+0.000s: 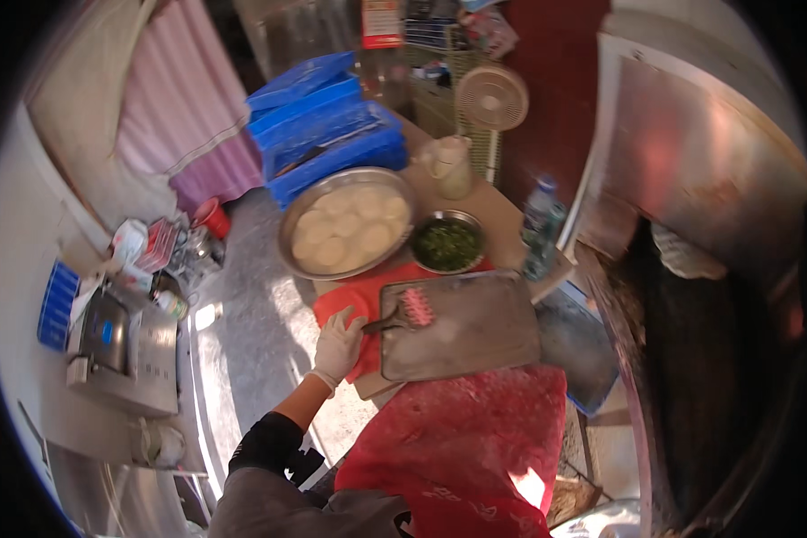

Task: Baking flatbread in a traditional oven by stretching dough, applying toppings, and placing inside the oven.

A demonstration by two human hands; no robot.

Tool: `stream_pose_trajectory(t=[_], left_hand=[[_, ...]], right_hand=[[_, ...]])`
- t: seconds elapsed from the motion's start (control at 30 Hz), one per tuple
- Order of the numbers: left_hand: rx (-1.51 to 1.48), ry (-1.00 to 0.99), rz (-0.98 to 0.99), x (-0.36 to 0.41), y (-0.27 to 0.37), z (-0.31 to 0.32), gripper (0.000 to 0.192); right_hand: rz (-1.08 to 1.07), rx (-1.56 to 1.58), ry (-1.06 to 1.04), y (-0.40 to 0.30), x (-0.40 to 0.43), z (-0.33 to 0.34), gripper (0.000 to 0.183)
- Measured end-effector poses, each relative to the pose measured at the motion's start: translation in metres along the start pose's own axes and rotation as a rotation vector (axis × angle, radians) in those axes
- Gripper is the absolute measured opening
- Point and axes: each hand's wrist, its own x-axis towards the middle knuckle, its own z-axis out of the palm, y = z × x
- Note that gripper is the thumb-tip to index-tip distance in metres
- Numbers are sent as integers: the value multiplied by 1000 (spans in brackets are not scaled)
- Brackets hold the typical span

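Note:
My left hand point(338, 343), in a thin pale glove, grips the dark handle of a spiked dough roller point(417, 308). The roller's pink head is over the left part of a flat metal baking tray point(471, 336); I cannot tell whether it touches. A red cloth point(341, 301) lies under the tray's left edge and below my glove. Beyond the tray stand a wide metal basin point(288, 250) of pale round dough pieces point(346, 225) and a smaller metal bowl point(419, 261) of chopped greens point(449, 243). My right hand is out of view.
Blue plastic crates point(336, 144) are stacked behind the basin. A plastic jug point(452, 168) and plastic bottles point(541, 228) stand on the table point(501, 215). A fan point(491, 97) rises behind. A large metal oven-like unit point(686, 148) is at right; my red apron point(457, 430) meets the table's near side.

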Motion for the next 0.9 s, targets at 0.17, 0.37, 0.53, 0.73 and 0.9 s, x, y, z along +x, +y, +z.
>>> stream_pose_trajectory(t=[0.17,0.37,0.53,0.73,0.9], left_hand=[[-38,-65,-230,79,-45,-25,32],[149,-476,-398,155,-144,48,80],[-65,-790,-382,172,-150,34,58],[-462,-660,-482,159,-158,68,35],[-965,-347,-1029,148,-140,28,33]], right_hand=[[63,43,53,11,-80,39,26],[141,119,93,27,-164,70,29],[179,195,71,32,-206,77,32],[393,523,-359,71,-169,96,37],[437,71,-702,35,-139,266,54]])
